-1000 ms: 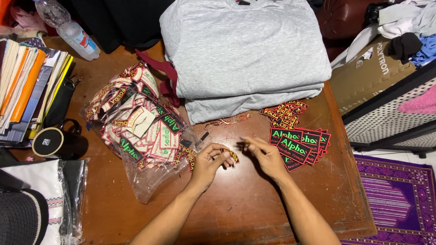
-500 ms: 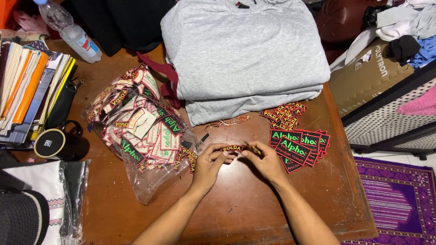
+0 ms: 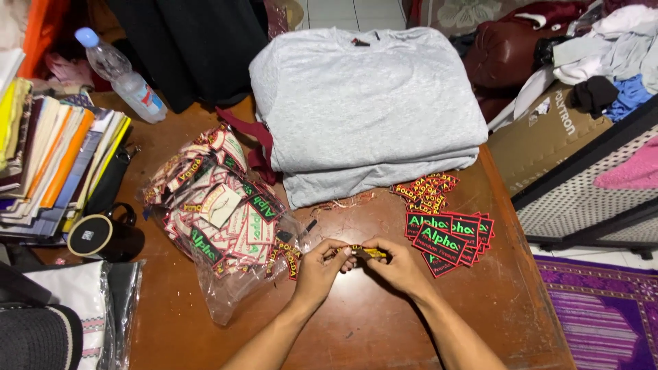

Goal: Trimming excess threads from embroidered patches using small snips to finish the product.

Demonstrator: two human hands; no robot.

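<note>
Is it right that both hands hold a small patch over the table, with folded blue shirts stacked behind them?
Not quite: the shirts are grey, not blue, as the head view shows. Both the left hand and right hand do hold a small patch over the table.

You see folded grey shirts (image 3: 363, 109) at the far edge of the wooden table (image 3: 384, 329) | clear bag of labels (image 3: 219, 212) left of centre | black-and-green patches (image 3: 449, 240) right, small red-yellow labels (image 3: 428, 192) just behind them | plastic bottle (image 3: 120, 75) far left | stacked books (image 3: 55, 164) | black mug (image 3: 103, 236) | purple rug (image 3: 603, 308) on your right
</note>
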